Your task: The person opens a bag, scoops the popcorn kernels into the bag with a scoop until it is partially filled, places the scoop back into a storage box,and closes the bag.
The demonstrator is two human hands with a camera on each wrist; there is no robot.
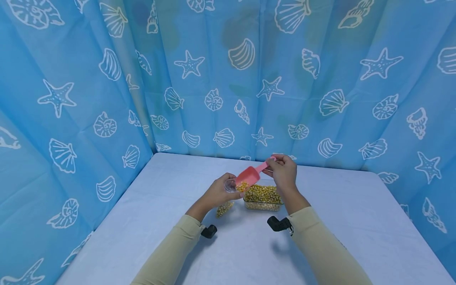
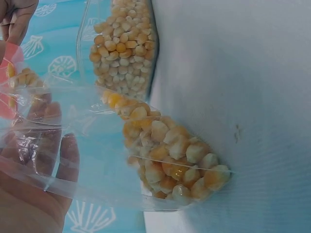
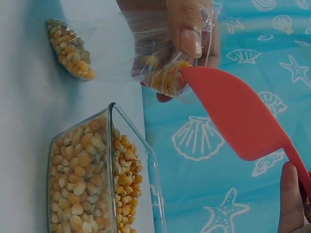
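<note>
My left hand holds a clear plastic bag by its mouth, thumb on the near side. Corn kernels fill the bag's bottom corner, which hangs below the hand. In my right hand is a pink scoop, pinched by the end of its handle. The scoop tilts down to the left, its lip at the bag's mouth, with kernels at its front. The right wrist view shows several kernels inside the bag's upper part, just under the scoop's lip.
A rectangular glass container full of corn kernels stands on the white table, below and between the hands. Blue curtains with shell and starfish prints hang behind the table and at its left side.
</note>
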